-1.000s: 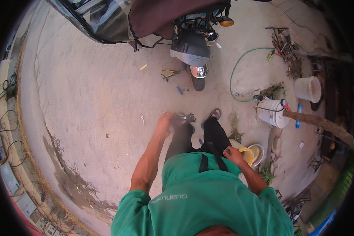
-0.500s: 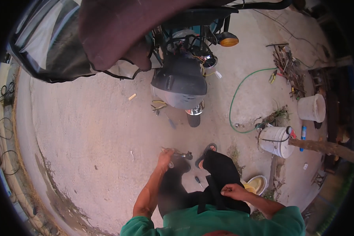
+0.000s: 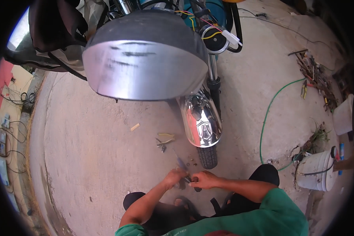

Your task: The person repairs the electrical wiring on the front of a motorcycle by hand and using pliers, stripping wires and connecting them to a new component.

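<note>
Between my knees, my left hand [image 3: 174, 177] and my right hand [image 3: 202, 179] are close together, both closed around a small dark metal object [image 3: 188, 180] I cannot clearly make out. Beyond them on the concrete lie a blue-handled screwdriver [image 3: 180, 161], small loose parts [image 3: 192, 161] and yellow-handled pliers [image 3: 166, 137]. A front tyre [image 3: 207, 157] with a chrome mudguard [image 3: 202, 126] stands just ahead, below a black-and-grey shell [image 3: 141, 70]. Wires and a white connector [image 3: 230, 38] hang beside it.
A green hose [image 3: 267, 114] curves along the right toward a white bucket [image 3: 314, 175]; a second bucket [image 3: 342, 118] and a heap of tools and scrap [image 3: 314, 74] sit beyond. Cables and boxes [image 3: 4, 143] line the left edge. A pale strip [image 3: 135, 127] lies on the floor.
The vehicle's front looms much closer as I have moved forward and down, with knees bent. My right hand has moved from by my thigh to join my left hand at the dark object.
</note>
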